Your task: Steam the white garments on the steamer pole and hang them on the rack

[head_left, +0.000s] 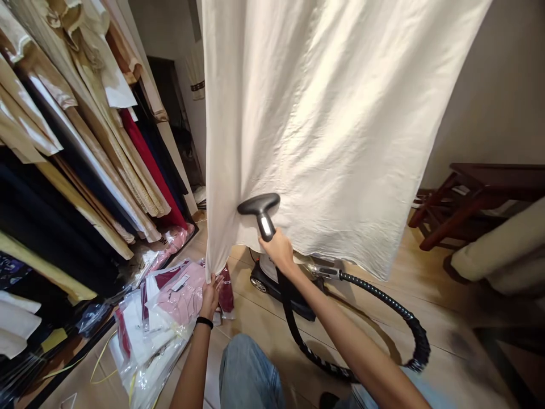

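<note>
A long cream garment (340, 130) hangs in front of me, with fine wrinkles down its middle and along the lower hem. My left hand (210, 292) grips its bottom left corner, drawing the edge down. In my right hand (277, 250) is the handle of a black garment steamer head (259, 204), whose wide face lies against the cloth near the hem. From that handle a black ribbed hose (395, 304) loops over the floor and back to the steamer base (272, 278), which is partly hidden behind the garment and my right arm.
Several garments hang on a rack (85, 125) along the left. Clear plastic-wrapped clothes (166, 307) lie on the tiled floor beneath my left arm. At right stands a dark red wooden stool (489, 182), with beige cloth (498, 244) near it.
</note>
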A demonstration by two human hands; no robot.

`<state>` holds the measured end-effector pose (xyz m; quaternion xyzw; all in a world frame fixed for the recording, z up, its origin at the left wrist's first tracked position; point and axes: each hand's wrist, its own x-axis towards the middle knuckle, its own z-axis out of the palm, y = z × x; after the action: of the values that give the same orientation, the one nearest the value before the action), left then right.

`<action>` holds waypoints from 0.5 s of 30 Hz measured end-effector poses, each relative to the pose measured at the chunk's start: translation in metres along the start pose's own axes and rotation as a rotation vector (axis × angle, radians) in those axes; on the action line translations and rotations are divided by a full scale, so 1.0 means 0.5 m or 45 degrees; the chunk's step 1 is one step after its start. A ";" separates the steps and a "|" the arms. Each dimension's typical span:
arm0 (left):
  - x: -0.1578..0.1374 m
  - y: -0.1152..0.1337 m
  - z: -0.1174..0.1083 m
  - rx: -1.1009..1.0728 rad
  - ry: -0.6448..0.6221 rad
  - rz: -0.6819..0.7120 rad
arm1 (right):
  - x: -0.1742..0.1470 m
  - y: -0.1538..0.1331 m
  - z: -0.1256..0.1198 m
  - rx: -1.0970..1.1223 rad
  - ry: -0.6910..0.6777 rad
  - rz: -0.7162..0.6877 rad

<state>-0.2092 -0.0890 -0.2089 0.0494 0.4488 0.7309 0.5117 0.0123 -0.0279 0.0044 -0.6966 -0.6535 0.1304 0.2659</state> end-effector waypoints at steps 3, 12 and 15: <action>0.004 0.017 0.002 -0.021 0.025 0.006 | -0.018 0.022 0.043 0.001 -0.087 -0.008; 0.018 0.048 0.010 -0.066 0.068 0.004 | 0.054 -0.051 -0.121 0.179 0.185 -0.111; 0.009 0.011 0.030 -0.075 0.013 0.004 | 0.093 -0.096 -0.200 0.250 0.348 -0.200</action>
<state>-0.2075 -0.0769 -0.1979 0.0311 0.4295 0.7449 0.5096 0.0298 -0.0021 0.1203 -0.6253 -0.6479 0.0764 0.4282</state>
